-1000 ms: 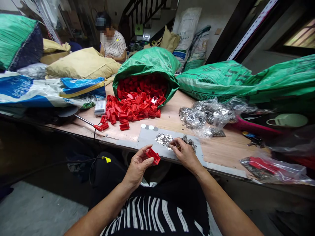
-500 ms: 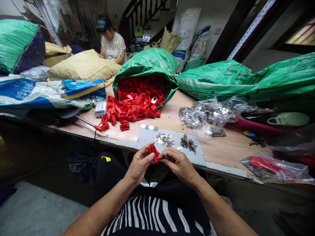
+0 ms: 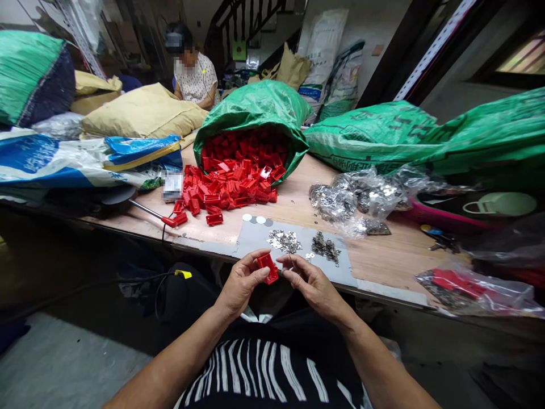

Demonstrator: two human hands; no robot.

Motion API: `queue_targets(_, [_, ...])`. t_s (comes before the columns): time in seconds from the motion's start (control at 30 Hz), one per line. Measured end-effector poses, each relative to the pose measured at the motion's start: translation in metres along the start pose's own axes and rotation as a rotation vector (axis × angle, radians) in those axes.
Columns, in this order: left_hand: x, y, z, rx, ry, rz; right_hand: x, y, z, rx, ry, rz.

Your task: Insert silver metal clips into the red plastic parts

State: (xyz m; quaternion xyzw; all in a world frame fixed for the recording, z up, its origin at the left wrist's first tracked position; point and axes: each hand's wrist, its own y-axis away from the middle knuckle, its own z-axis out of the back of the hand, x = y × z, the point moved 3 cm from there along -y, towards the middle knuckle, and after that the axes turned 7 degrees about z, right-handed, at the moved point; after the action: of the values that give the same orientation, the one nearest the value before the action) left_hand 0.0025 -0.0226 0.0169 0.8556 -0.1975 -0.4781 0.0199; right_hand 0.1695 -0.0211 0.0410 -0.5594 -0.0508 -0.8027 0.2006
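My left hand [image 3: 242,283] pinches a small red plastic part [image 3: 268,267] just below the table's front edge. My right hand [image 3: 310,282] is right beside it, fingers curled in a pinch on a tiny metal piece that I can barely make out. Just beyond my hands, two small heaps of metal pieces [image 3: 284,241] lie on a grey sheet [image 3: 255,234]. Further back, a pile of red plastic parts [image 3: 225,190] spills out of an open green sack [image 3: 255,108].
A clear bag of metal parts [image 3: 357,199] lies to the right, another bag [image 3: 472,289] at the table's near right. Green sacks [image 3: 426,136] fill the back right, blue and tan bags [image 3: 106,136] the left. A red-handled screwdriver [image 3: 157,215] lies near the pile. Another person [image 3: 193,71] sits behind.
My right hand left the metal heaps on the grey sheet and came back to meet the red part in my left hand. The left hand turned the part slightly.
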Motion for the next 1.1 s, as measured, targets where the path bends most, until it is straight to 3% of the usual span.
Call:
queue_targets(0.13, [-0.001, -0.006, 0.01, -0.046, -0.236, -0.157, -0.01, 0.001, 0.004, -0.031, 0.194, 0.05])
queue_targets(0.27, [-0.006, -0.014, 0.021, -0.16, -0.655, -0.355, -0.018, -0.002, 0.002, -0.08, 0.322, 0.079])
queue_targets(0.4, [-0.01, -0.026, 0.027, -0.182, -0.883, -0.404, -0.02, -0.01, -0.003, -0.072, 0.375, 0.041])
queue_targets(0.63, [-0.009, -0.038, 0.03, -0.143, -0.926, -0.371, -0.026, -0.023, -0.011, -0.021, 0.472, 0.12])
queue_targets(1.1, [-0.006, -0.04, 0.034, -0.094, -0.995, -0.373, -0.024, -0.028, -0.016, 0.034, 0.577, 0.07])
